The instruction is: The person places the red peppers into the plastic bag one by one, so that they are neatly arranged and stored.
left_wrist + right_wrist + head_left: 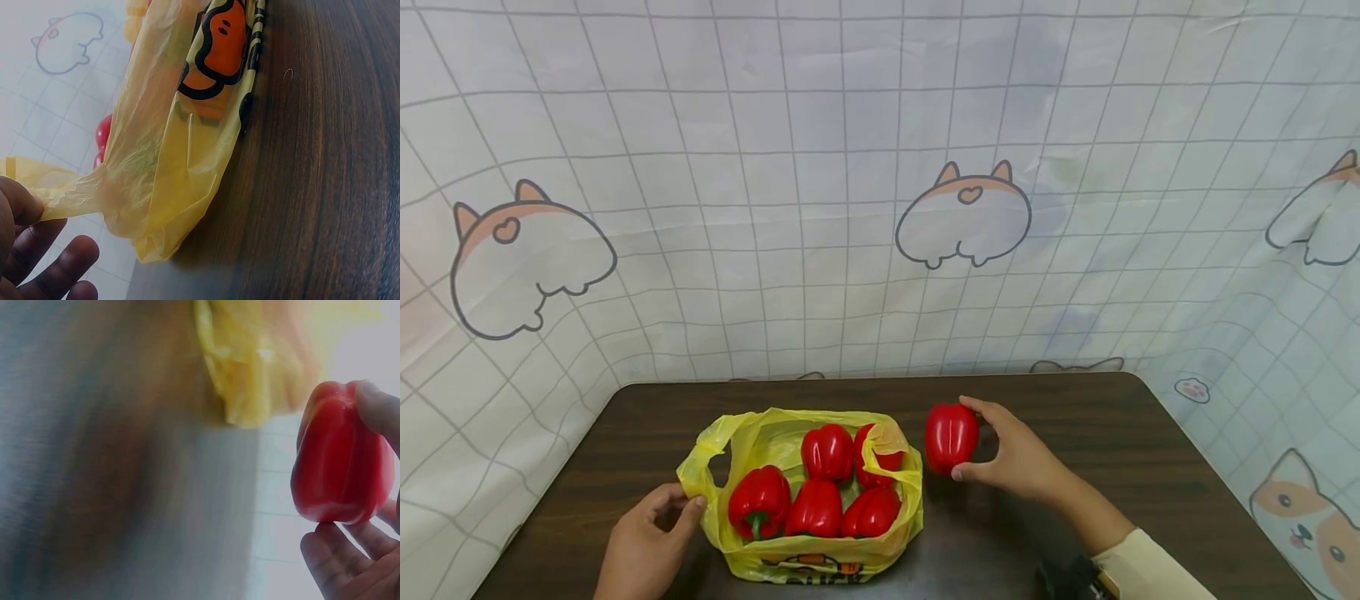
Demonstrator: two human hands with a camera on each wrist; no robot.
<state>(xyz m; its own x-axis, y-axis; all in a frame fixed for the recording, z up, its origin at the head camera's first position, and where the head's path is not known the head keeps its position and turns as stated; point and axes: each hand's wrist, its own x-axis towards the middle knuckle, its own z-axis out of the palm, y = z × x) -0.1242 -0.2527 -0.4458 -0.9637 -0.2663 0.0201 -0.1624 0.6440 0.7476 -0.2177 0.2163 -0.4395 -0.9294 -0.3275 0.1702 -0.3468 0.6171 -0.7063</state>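
A yellow plastic bag (737,546) lies with its mouth open on the table, several red bell peppers (817,507) inside it. My left hand (647,537) pinches the bag's left handle between thumb and fingers; in the left wrist view the handle (75,197) is stretched taut toward the thumb. To the right of the bag, my right hand (1018,458) grips one more red bell pepper (951,437), thumb at one end and fingers at the other. The right wrist view shows this pepper (340,459) held apart from the bag (247,381).
The dark wooden table (1112,433) ends at a back edge against a white grid-patterned cloth (850,317) with cartoon dogs. A dark object (1075,577), partly cut off, is by the right wrist near a pale sleeve (1150,571).
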